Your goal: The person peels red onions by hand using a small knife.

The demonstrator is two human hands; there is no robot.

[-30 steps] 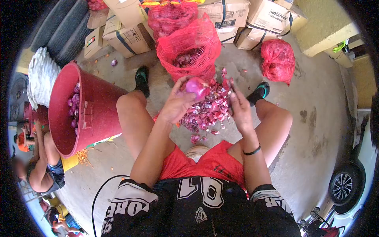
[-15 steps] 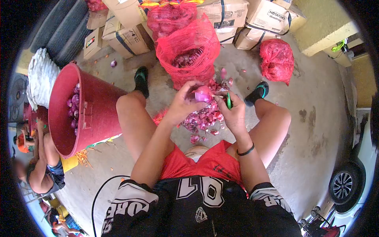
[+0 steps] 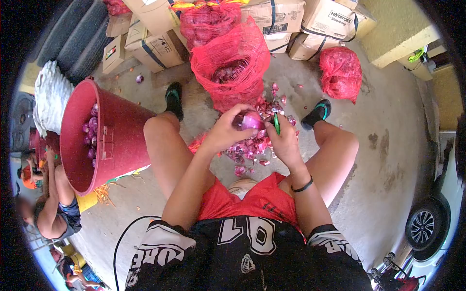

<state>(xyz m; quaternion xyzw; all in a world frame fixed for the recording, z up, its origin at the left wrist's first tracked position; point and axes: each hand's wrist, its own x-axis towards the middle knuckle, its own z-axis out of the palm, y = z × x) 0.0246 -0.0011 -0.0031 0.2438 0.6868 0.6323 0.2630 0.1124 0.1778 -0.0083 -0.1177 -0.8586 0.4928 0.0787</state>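
Between my knees, my left hand [image 3: 224, 131] is wrapped around a red onion [image 3: 252, 121], whose smooth purple side faces right. My right hand [image 3: 286, 144] grips a small knife with a green handle [image 3: 276, 124]; its blade cannot be made out. The right thumb and fingertips are close against the onion's right side. Below both hands, a heap of onion skins [image 3: 248, 146] lies on the floor. Just beyond them stands an open red mesh sack [image 3: 229, 48] with onions inside.
To the left, a large red tub [image 3: 124, 128] holds onions. Cartons [image 3: 158, 51] and another filled sack [image 3: 208, 24] stand at the back. A red mesh bag [image 3: 341, 72] lies back right. A person [image 3: 53, 208] sits at the far left; a car wheel [image 3: 421, 227] is at right.
My right hand with the knife has shifted slightly left and down against the onion. The onion has turned a little in my left hand, which has lowered slightly.
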